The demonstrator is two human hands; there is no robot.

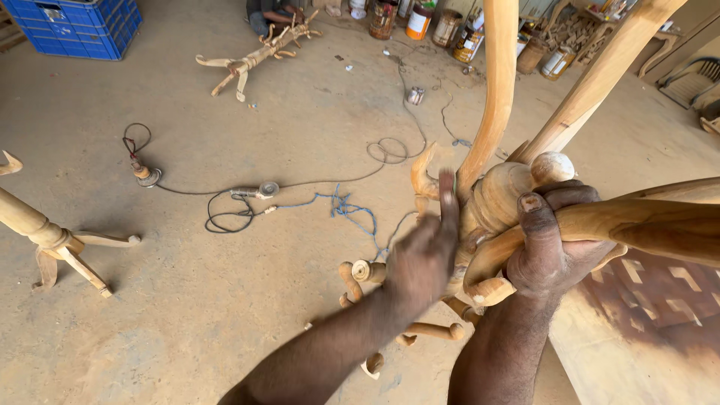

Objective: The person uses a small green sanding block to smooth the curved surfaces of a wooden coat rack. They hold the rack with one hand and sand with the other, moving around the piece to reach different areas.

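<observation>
A: Right hand [551, 244]?

B: Clamped round a curved leg of the unfinished wooden stand [499, 199]; thumb up along the wood, fingers wrapped over the top, just under the round knob [553, 166]; the stand is tipped towards the camera, its curved legs rising to the upper edge of the view.

A: Left hand [421, 259]?

B: Blurred; fingers stretched out and together, the tips laid against the turned hub of the stand; grips nothing that I can see; flat contact only.

A: Where does the stand sit?

B: Off the floor in the right hand, at right of centre; its lower pegs with rounded ends hang near the concrete floor [187, 315] below both forearms; whether any touches the floor, cannot tell.

A: The two hands?

B: Close, not touching; the hub is between them.

A: Around them?

B: A small power grinder [256, 191] on the floor left of the hands, black cable looped beside it; a blue cord [349, 210] tangled nearer the stand; a second tool with cable [144, 174] further left; another wooden stand [52, 244] on the floor at the left edge; a third lies flat [259, 54] towards the far side; blue crate [75, 26] in the far left corner; paint tins [450, 30] along the far edge.
</observation>
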